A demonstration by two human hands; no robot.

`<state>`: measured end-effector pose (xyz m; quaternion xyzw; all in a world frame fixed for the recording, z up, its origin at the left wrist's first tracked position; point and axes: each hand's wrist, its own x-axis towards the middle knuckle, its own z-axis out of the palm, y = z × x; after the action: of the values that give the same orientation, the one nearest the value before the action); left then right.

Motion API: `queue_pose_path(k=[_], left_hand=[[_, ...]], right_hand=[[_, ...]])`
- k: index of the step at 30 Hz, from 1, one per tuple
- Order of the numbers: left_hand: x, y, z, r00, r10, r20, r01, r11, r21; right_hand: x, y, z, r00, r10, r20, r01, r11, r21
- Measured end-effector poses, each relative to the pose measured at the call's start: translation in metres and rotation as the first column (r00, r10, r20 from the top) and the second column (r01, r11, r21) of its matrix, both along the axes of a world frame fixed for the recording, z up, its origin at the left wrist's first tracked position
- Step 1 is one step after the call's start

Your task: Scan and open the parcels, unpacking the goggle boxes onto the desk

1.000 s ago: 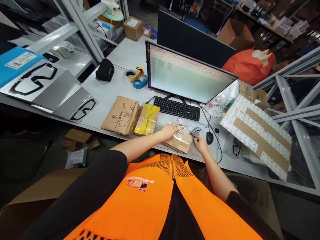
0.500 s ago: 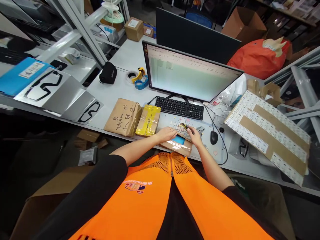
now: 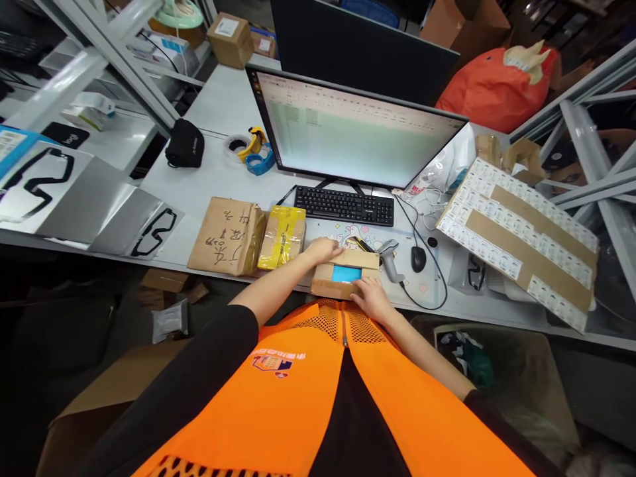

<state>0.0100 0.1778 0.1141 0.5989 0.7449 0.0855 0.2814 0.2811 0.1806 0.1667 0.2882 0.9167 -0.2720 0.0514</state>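
Tabletop (image 3: 218, 179): grey, long, crowded along its near edge.

Monitor (image 3: 358, 132): lit, standing mid-table towards the far edge, with a spreadsheet on screen.

Label-covered card sheet (image 3: 517, 238): propped at a tilt at the right end, well apart from your hands.

Handwritten brown parcel (image 3: 226, 236): flat near the near edge, left of centre. The yellow-taped parcel (image 3: 281, 236) lies touching its right side.

Keyboard (image 3: 344, 205): just in front of the monitor foot, between the monitor and your hands.

Small cardboard parcel (image 3: 330, 285): at the near edge, centre, directly before you, with a blue patch (image 3: 346, 273) showing on its top face. Its left side is near the yellow-taped parcel but not touching it.

Your left hand (image 3: 322, 250): on the parcel's far left corner. The fingers are together, bent over the far edge, and clamped on the cardboard.

Your right hand (image 3: 371, 298): on the near right corner. The fingers lie close together across the near edge, pointing left. The thumb is hidden, so you cannot tell whether this hand grips or only rests.

Scanner (image 3: 391, 260): lying just beside the parcel's right edge, closest to your right hand.

Mouse (image 3: 418, 259): right of the scanner, its cable looping along the near edge.

Nothing stands between either hand and the parcel; the scanner crowds the right side.
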Motion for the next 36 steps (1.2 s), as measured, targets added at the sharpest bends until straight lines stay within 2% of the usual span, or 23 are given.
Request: queue_pose_path(k=[2,5,7,9,11,13,15,17,18,21,25,28,30,31,32,33,34,35,36], left_hand=[[0.002,-0.002,0.004,0.999,0.028,-0.022,-0.028,1.000,-0.009],[0.003,-0.005,0.012,0.998,0.046,-0.042,-0.047,0.999,-0.023],[0.005,-0.008,0.019,0.997,0.053,-0.057,-0.055,0.998,-0.030],[0.011,-0.013,0.025,0.994,0.038,-0.104,-0.034,0.999,0.034],[0.022,-0.020,0.031,0.985,-0.021,-0.172,0.056,0.978,0.202],[0.036,-0.030,0.035,0.959,-0.183,-0.216,0.254,0.894,0.369],[0.049,-0.041,0.036,0.873,-0.439,-0.212,0.488,0.772,0.407],[0.056,-0.053,0.035,0.760,-0.625,-0.178,0.644,0.688,0.335],[0.057,-0.059,0.035,0.731,-0.662,-0.167,0.679,0.680,0.277],[0.048,-0.076,0.037,0.734,-0.639,-0.232,0.675,0.723,0.146],[0.023,-0.091,0.051,0.737,-0.576,-0.355,0.661,0.725,0.194],[-0.004,-0.094,0.066,0.780,-0.536,-0.323,0.614,0.755,0.231],[-0.020,-0.096,0.077,0.851,-0.467,-0.239,0.520,0.810,0.270],[-0.024,-0.097,0.081,0.901,-0.397,-0.175,0.433,0.849,0.303],[-0.024,-0.098,0.083,0.951,-0.293,-0.097,0.308,0.890,0.337],[-0.021,-0.100,0.085,0.987,-0.159,-0.010,0.153,0.923,0.354],[-0.014,-0.102,0.085,0.997,-0.010,0.072,-0.015,0.939,0.342],[-0.004,-0.104,0.084,0.982,0.139,0.130,-0.173,0.937,0.303],[0.006,-0.106,0.081,0.951,0.269,0.154,-0.301,0.921,0.247]], right_hand=[[0.008,-0.002,0.012,0.999,0.038,0.005,-0.038,0.998,-0.052],[0.026,0.001,0.027,0.994,0.102,0.024,-0.094,0.971,-0.222],[0.033,0.006,0.027,0.991,0.131,0.011,-0.124,0.956,-0.267],[0.031,0.014,0.022,0.985,0.173,-0.021,-0.172,0.951,-0.258],[0.022,0.024,0.016,0.974,0.226,0.023,-0.215,0.949,-0.230],[0.011,0.035,0.014,0.951,0.271,0.149,-0.243,0.952,-0.186],[0.005,0.045,0.019,0.917,0.309,0.252,-0.289,0.951,-0.112],[0.009,0.052,0.025,0.895,0.347,0.281,-0.355,0.934,-0.022],[0.014,0.056,0.027,0.893,0.352,0.281,-0.375,0.927,0.028],[0.038,0.070,0.024,0.920,0.306,0.246,-0.352,0.920,0.171],[0.066,0.093,0.003,0.953,0.288,0.093,-0.303,0.919,0.254],[0.080,0.109,-0.009,0.978,0.180,-0.104,-0.157,0.967,0.201],[0.088,0.117,-0.013,0.957,-0.009,-0.289,0.035,0.996,0.085],[0.091,0.119,-0.014,0.912,-0.153,-0.382,0.162,0.987,-0.009],[0.091,0.120,-0.014,0.829,-0.330,-0.452,0.298,0.944,-0.143],[0.089,0.120,-0.015,0.715,-0.507,-0.481,0.412,0.862,-0.295],[0.085,0.119,-0.016,0.595,-0.653,-0.468,0.488,0.756,-0.435],[0.079,0.117,-0.018,0.500,-0.753,-0.428,0.523,0.656,-0.544],[0.071,0.114,-0.020,0.437,-0.812,-0.386,0.529,0.579,-0.620]])
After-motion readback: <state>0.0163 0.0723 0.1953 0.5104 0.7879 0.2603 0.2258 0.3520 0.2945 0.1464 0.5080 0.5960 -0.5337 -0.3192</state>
